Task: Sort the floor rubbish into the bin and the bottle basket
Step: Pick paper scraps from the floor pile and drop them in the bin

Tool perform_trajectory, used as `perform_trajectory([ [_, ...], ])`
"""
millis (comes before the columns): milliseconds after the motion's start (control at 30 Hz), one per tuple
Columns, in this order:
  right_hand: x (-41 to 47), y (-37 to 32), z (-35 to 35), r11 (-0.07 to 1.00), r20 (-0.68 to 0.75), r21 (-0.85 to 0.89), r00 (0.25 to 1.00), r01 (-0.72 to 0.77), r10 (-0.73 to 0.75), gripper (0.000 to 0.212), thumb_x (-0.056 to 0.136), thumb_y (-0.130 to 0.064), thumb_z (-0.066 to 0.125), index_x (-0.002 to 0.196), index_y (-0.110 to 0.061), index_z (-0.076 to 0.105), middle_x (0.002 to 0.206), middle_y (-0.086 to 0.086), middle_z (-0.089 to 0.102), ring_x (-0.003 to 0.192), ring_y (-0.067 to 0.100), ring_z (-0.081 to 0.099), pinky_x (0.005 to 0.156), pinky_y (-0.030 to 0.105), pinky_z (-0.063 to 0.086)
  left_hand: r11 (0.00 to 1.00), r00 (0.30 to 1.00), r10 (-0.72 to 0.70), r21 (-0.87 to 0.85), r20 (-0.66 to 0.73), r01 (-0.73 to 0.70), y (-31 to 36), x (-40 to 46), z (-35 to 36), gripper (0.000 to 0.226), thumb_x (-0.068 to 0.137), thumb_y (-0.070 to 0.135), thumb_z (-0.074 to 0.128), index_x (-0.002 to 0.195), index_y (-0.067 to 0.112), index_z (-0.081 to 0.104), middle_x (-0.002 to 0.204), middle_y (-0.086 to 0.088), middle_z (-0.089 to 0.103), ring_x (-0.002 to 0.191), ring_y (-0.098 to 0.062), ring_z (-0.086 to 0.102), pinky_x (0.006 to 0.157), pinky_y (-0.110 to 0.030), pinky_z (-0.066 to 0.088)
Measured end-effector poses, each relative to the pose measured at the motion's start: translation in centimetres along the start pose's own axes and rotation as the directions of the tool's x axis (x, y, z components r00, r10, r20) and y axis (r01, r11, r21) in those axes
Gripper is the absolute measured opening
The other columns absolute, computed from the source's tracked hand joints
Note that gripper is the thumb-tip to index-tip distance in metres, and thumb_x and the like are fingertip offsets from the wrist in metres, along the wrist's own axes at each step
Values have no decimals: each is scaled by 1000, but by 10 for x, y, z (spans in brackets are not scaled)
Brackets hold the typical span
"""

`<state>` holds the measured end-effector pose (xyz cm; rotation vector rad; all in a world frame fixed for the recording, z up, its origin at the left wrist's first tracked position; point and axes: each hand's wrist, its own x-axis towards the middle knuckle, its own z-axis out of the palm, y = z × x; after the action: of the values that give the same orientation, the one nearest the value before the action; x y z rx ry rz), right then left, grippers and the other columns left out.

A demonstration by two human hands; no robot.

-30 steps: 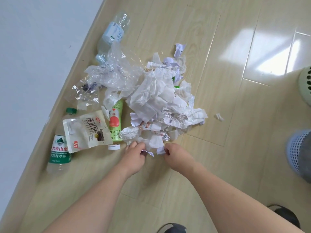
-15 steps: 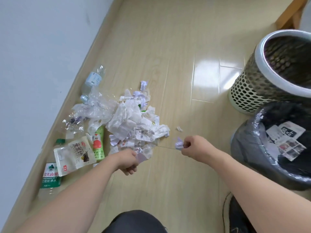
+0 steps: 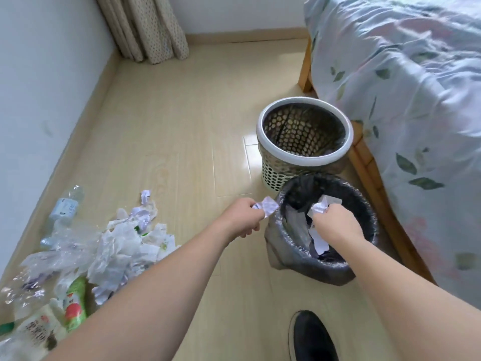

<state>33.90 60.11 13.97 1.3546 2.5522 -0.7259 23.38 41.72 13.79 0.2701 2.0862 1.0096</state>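
Wooden floor [image 3: 182,142] carries rubbish [image 3: 114,246] along its left edge; the bin [image 3: 364,204] stands upright beside the bed. Right hand [image 3: 335,225] pinches paper [image 3: 318,208] over it; left hand [image 3: 243,217] pinches a scrap [image 3: 268,205] at its rim.

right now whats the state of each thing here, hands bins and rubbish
left hand: grips a crumpled paper, just short of the bin rim
right hand: grips a paper scrap, over the bin opening
bin: upright, black liner, paper already inside
bottle basket: upright, no bottles visible inside
rubbish pile: on the floor, unsorted
clear bottle: lying on the floor by the wall
green bottle: lying in the pile
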Motion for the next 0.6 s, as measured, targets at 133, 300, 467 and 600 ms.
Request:
perform_trajectory([
  [133,12,32,-2,992,-3,60,994,-112,112,29,90,-30,56,112,-12,60,102,10,65,80,27,57,63,28,43,1000,999,-4,3,32,4,44,25,57,8,83,19,50,80,11,50,70,-11,65,48,-22,45,47,-20,35],
  [300,13,20,1,989,4,124,997,-79,79,26,90,-32,54,110,-15,56,107,8,64,92,29,62,80,40,54,994,999,-9,107,-41,13,54,32,76,23,84,37,54,85,14,56,78,-10,66,53,-23,54,52,-26,47],
  [467,1,-10,11,962,-56,176,978,207,-200,12,92,-21,47,103,-18,51,102,3,60,89,25,59,78,40,54,980,983,-10,193,-184,46,28,21,18,24,87,27,45,93,9,60,88,-12,71,59,-23,57,54,-24,43],
  [600,-18,-50,41,862,-74,88,866,500,-495,13,92,-20,47,102,-16,54,99,2,59,87,23,57,78,41,51,966,951,-45,231,-306,120,-26,1,-52,17,85,21,43,90,17,59,88,-5,69,69,-22,58,62,-29,46],
])
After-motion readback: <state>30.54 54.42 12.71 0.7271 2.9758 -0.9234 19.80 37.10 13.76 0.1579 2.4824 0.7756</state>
